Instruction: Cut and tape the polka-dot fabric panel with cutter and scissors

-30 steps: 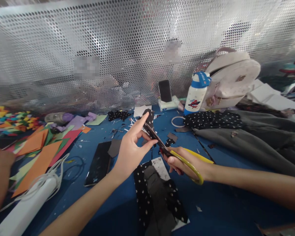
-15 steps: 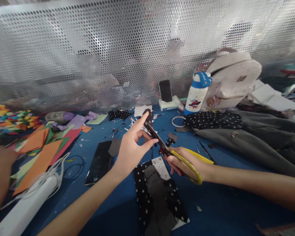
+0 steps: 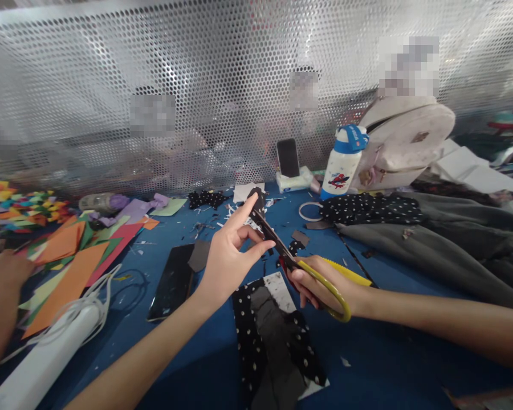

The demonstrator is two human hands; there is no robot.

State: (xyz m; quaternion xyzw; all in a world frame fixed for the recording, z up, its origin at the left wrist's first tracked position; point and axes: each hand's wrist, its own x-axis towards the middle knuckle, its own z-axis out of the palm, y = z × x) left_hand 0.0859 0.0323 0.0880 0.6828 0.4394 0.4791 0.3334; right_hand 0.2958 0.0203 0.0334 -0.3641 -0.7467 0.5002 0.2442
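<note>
In my right hand (image 3: 316, 282) is a pair of scissors (image 3: 333, 296) with yellow handles, its dark blades pointing up and to the left. The blades lie along a small dark piece of fabric (image 3: 257, 197). My left hand (image 3: 233, 250) pinches that piece, index finger stretched along it and thumb near the blades. Below both hands lies a white card (image 3: 280, 287) covered partly with black dotted fabric (image 3: 245, 336) and dark grey fabric strips (image 3: 273, 330).
A black phone (image 3: 171, 282) and a white power strip (image 3: 47, 359) lie left, near coloured paper (image 3: 74, 279) and another person's hand (image 3: 8, 279). Behind stand a bottle (image 3: 342, 162), a backpack (image 3: 410, 142) and a perforated metal screen (image 3: 222, 68). Dark cloth (image 3: 444, 245) covers the right side.
My hands and the scissors stay almost in place, the blades shifting only slightly. At the left edge, the other person's hand has moved a little.
</note>
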